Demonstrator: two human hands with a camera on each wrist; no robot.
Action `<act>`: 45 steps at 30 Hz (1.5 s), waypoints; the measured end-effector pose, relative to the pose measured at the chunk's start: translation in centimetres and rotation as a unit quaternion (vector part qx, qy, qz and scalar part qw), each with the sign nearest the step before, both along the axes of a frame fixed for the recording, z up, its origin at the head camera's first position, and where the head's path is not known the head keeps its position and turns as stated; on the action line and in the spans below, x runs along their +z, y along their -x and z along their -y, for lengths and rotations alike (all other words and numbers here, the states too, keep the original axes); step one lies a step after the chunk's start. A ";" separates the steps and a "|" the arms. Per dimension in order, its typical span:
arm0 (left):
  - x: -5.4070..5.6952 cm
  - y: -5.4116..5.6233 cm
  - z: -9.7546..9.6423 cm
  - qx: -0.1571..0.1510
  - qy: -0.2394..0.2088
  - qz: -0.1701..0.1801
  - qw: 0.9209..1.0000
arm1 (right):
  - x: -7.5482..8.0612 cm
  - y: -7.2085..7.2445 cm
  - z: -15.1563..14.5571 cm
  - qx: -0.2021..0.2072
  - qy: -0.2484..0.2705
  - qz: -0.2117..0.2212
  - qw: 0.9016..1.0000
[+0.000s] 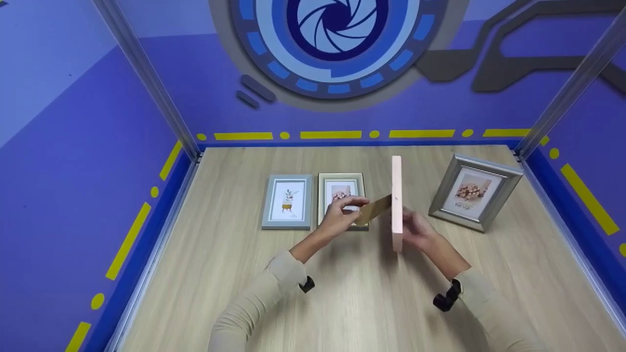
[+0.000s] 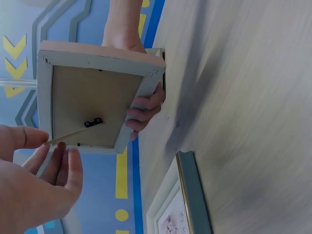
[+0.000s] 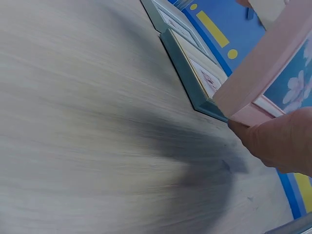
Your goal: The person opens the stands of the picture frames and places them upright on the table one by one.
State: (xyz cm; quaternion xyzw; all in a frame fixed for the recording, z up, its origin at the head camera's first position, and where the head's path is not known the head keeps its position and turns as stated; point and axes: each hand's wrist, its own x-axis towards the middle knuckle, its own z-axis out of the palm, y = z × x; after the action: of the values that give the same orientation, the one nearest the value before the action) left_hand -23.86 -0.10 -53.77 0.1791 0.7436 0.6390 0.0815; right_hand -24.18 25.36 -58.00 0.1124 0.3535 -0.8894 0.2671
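A pink picture frame (image 1: 397, 195) is held upright above the table, edge-on in the head view. My right hand (image 1: 419, 230) grips its lower part, fingers wrapped over the back edge in the left wrist view. The brown backing panel (image 2: 97, 92) faces left and carries a small black hinge (image 2: 93, 122). From that hinge a thin brown easel stand (image 1: 375, 210) sticks out, swung away from the back. My left hand (image 1: 340, 215) pinches the free end of this stand between thumb and fingers. White blossoms on blue show on the front picture (image 3: 295, 87) in the right wrist view.
A blue-grey frame (image 1: 287, 201) and a cream-and-green frame (image 1: 323, 195) lie face up side by side on the wooden table (image 1: 230, 195). At the right a silver frame (image 1: 501, 195) stands tilted back. Blue walls (image 1: 342, 120) enclose the table's back and sides.
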 end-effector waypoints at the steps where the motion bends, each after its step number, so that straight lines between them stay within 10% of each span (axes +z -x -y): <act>1: 0.1 0.0 -0.1 -0.001 0.006 -0.014 1.000 | -0.1 0.1 0.1 -0.009 -0.019 -0.002 1.000; 6: 0.3 -0.1 -0.4 -0.004 0.029 -0.052 0.998 | -0.5 0.5 0.3 -0.028 -0.069 -0.005 0.997; 28: -0.6 -0.1 -1.3 0.076 0.050 -0.019 0.996 | 0.5 0.7 -0.5 -0.071 -0.147 -0.047 0.986; 35: -1.1 0.5 -1.3 0.086 0.061 -0.022 0.994 | 1.1 0.3 -0.8 -0.098 -0.219 -0.083 0.967; 45: -1.7 1.4 -2.0 0.116 0.081 -0.040 0.989 | 1.6 -0.5 -1.1 -0.073 -0.390 -0.113 0.911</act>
State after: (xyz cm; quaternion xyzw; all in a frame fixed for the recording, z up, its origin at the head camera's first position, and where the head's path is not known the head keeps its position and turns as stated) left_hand -25.29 1.90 -55.51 0.1097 0.8115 0.5739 -0.0082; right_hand -23.68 26.48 -56.41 0.1316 0.6910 -0.7045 0.0944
